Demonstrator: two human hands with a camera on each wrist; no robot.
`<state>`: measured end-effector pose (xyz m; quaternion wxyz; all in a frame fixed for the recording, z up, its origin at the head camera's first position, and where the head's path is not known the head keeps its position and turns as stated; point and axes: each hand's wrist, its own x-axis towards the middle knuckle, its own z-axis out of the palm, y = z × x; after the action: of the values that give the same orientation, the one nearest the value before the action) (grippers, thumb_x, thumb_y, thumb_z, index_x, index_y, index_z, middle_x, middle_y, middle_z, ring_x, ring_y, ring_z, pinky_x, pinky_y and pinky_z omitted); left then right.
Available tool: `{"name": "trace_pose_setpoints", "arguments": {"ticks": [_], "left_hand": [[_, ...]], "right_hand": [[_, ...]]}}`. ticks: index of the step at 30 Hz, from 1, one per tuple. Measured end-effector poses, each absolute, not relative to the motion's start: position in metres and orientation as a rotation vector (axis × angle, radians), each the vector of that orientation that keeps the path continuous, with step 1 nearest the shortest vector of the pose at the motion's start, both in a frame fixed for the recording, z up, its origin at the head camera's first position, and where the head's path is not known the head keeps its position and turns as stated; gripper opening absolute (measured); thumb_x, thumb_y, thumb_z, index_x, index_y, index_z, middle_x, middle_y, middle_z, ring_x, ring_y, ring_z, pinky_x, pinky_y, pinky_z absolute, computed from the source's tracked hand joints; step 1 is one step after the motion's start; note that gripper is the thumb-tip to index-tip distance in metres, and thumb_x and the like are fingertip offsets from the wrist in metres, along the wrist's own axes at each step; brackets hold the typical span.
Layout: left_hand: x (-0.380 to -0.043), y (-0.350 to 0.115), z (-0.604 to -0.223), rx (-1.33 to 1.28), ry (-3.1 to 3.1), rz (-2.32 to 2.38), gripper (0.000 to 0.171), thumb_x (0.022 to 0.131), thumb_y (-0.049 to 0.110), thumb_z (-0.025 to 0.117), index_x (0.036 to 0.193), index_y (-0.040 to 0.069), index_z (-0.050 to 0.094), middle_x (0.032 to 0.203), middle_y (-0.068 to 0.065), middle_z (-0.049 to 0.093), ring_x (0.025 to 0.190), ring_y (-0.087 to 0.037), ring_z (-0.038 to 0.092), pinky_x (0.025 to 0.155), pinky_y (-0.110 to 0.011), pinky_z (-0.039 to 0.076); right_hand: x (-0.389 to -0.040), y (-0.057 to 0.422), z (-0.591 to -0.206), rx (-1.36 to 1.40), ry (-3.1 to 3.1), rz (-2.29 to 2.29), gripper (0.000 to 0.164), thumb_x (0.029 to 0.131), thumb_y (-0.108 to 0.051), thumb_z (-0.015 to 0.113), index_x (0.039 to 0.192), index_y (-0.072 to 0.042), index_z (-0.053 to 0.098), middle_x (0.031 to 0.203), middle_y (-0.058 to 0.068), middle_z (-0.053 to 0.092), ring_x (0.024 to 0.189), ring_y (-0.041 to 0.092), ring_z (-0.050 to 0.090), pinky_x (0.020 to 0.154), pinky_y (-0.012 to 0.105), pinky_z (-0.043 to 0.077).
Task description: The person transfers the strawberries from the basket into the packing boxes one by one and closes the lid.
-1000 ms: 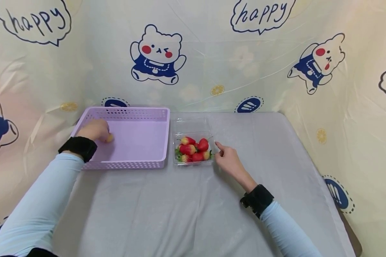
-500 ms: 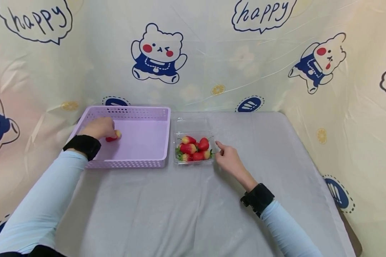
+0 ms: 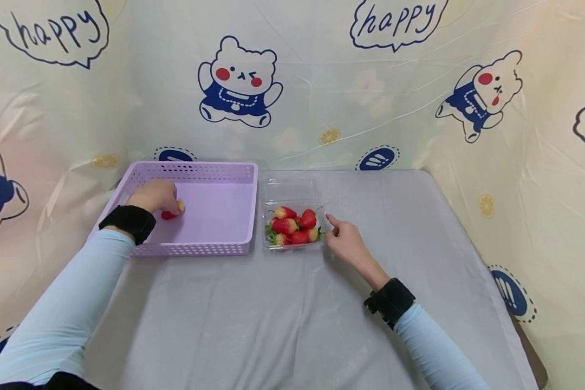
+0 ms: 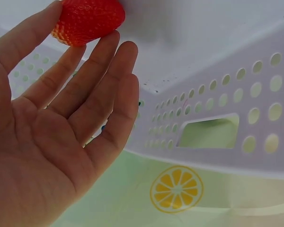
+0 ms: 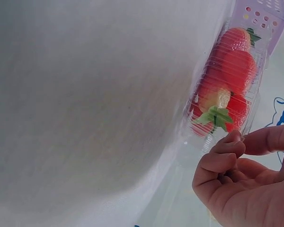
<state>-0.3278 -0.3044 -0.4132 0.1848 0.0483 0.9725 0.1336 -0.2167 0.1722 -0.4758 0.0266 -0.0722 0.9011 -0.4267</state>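
Inside the purple basket (image 3: 213, 214), toward its left end, my left hand (image 3: 152, 196) pinches a red strawberry (image 4: 91, 20) with a pale yellowish end. The left wrist view shows thumb and fingertips on the fruit, which is low over the basket floor. A clear plastic clamshell box (image 3: 292, 247) stands just right of the basket with its lid raised at the back. Several strawberries (image 3: 285, 226), some with green leaves, fill it. My right hand (image 3: 347, 242) pinches the box's right edge between thumb and curled fingers, near a strawberry's green leaves (image 5: 215, 117).
A grey cloth (image 3: 253, 319) covers the table. The basket has perforated walls, with a handle slot (image 4: 209, 133) in one. Behind and at the sides hangs a printed curtain (image 3: 322, 97) with bears and lemon slices.
My left hand has shifted a little to the right inside the basket with the strawberry, and more of the fruit shows. The right hand and the clamshell box have stayed still.
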Motion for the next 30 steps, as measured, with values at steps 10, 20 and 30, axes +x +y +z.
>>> {"name": "trace_pose_setpoints", "arguments": {"ticks": [10, 20, 30], "left_hand": [[-0.323, -0.301, -0.407, 0.176, 2.738, 0.328, 0.024, 0.090, 0.013, 0.075, 0.095, -0.007, 0.063, 0.079, -0.015, 0.058, 0.081, -0.036, 0.056, 0.076, -0.048, 0.045], [-0.324, -0.292, -0.406, 0.248, 2.751, 0.299, 0.022, 0.090, 0.018, 0.076, 0.086, 0.001, 0.064, 0.076, -0.010, 0.061, 0.076, -0.031, 0.058, 0.072, -0.046, 0.047], [-0.322, -0.280, -0.407, 0.280, 2.802, 0.333, 0.021, 0.091, 0.016, 0.077, 0.094, -0.001, 0.065, 0.081, -0.012, 0.063, 0.077, -0.033, 0.059, 0.071, -0.045, 0.049]], "right_hand": [[-0.216, 0.172, -0.475, -0.235, 2.777, -1.329, 0.056, 0.096, -0.005, 0.050, 0.151, 0.003, 0.053, 0.057, -0.003, 0.031, 0.048, 0.015, 0.027, 0.050, 0.028, 0.028], [-0.216, 0.173, -0.476, -0.241, 2.770, -1.327, 0.056, 0.096, -0.005, 0.050, 0.152, 0.003, 0.052, 0.057, -0.003, 0.030, 0.048, 0.015, 0.026, 0.049, 0.029, 0.028], [-0.216, 0.173, -0.476, -0.248, 2.776, -1.324, 0.056, 0.096, -0.005, 0.050, 0.151, 0.003, 0.052, 0.057, -0.004, 0.031, 0.048, 0.014, 0.027, 0.049, 0.028, 0.028]]}}
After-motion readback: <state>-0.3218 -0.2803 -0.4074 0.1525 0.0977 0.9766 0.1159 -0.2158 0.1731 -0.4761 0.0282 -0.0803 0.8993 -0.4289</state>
